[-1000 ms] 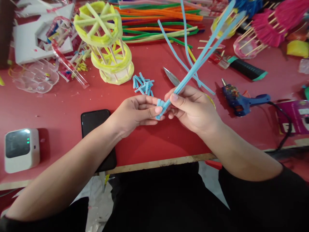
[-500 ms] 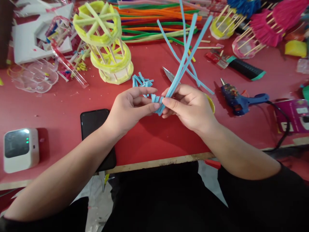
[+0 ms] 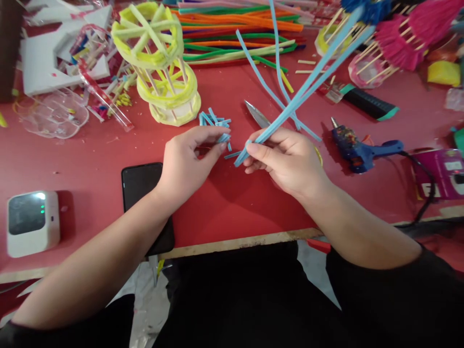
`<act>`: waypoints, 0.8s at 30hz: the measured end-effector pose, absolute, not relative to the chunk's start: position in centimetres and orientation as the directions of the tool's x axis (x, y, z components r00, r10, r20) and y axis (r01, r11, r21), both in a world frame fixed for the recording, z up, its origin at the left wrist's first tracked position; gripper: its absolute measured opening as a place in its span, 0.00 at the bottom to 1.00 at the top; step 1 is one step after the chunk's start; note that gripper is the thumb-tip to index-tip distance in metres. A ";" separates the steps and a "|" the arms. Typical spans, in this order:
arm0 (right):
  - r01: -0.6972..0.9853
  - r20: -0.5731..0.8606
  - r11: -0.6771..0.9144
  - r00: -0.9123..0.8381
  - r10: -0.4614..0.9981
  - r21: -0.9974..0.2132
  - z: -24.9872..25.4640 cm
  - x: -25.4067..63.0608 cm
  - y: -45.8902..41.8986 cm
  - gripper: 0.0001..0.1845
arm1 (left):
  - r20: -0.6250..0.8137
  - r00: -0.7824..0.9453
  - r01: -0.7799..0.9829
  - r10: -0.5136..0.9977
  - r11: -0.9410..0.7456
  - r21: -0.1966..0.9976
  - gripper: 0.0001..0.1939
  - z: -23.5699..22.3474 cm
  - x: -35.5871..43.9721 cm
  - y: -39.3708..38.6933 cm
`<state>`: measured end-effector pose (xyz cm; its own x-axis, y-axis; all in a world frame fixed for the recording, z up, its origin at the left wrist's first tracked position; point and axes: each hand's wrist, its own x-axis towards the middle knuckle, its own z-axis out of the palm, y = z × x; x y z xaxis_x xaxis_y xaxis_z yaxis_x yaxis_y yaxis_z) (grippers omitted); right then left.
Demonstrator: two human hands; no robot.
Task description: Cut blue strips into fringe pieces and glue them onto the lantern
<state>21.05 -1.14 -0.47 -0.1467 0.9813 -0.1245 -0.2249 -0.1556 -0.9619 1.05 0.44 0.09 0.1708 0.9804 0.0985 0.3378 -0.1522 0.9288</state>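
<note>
Your right hand (image 3: 290, 162) pinches long, light-blue fuzzy strips (image 3: 299, 99) near their lower ends, likely keeping them aligned; your left hand (image 3: 184, 159), narrowed, meets short blue pieces (image 3: 212, 117) on the red bench (image 3: 250, 208), its grip unclear.

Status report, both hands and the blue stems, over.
Left hand at short blue pieces, grip unclear. Right hand gripping long blue stems. Pointed metal blade lies close beyond right hand.
</note>
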 end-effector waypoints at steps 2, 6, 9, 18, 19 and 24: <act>-0.224 -0.135 -0.168 -0.157 0.978 -0.960 -0.4 21.1 -1.2 0.16 | 0.129 0.177 0.389 0.976 -0.190 0.901 0.13 -0.1 0.9 0.6; -0.203 -0.124 -0.154 -0.153 0.980 -0.967 -0.4 21.2 -1.1 0.15 | 0.195 0.164 0.428 0.967 -0.248 0.869 0.18 -0.6 0.6 1.0; -0.193 -0.128 -0.154 -0.141 0.982 -0.969 -0.5 21.1 -1.0 0.17 | 0.258 0.187 0.345 0.948 -0.309 0.886 0.19 -1.1 0.4 1.1; -0.203 -0.109 -0.126 -0.097 0.989 -0.971 -0.4 21.0 -0.9 0.19 | 0.299 0.119 0.175 0.947 -0.317 0.932 0.07 -0.1 0.9 1.0; -0.194 -0.104 -0.122 -0.100 0.990 -0.973 -0.4 21.0 -0.9 0.18 | 0.261 0.142 0.161 0.955 -0.282 0.946 0.06 0.0 1.1 0.9; -0.127 -0.100 -0.118 -0.140 0.985 -0.985 -0.3 21.1 -1.1 0.17 | -0.009 0.332 0.053 0.943 -0.009 0.999 0.15 0.7 1.7 0.2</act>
<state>21.06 -1.14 -0.26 -0.1400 0.9851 -0.0995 -0.1271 -0.1176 -0.9849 1.66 0.16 0.66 0.3322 0.9432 -0.0095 0.0533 -0.0087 0.9985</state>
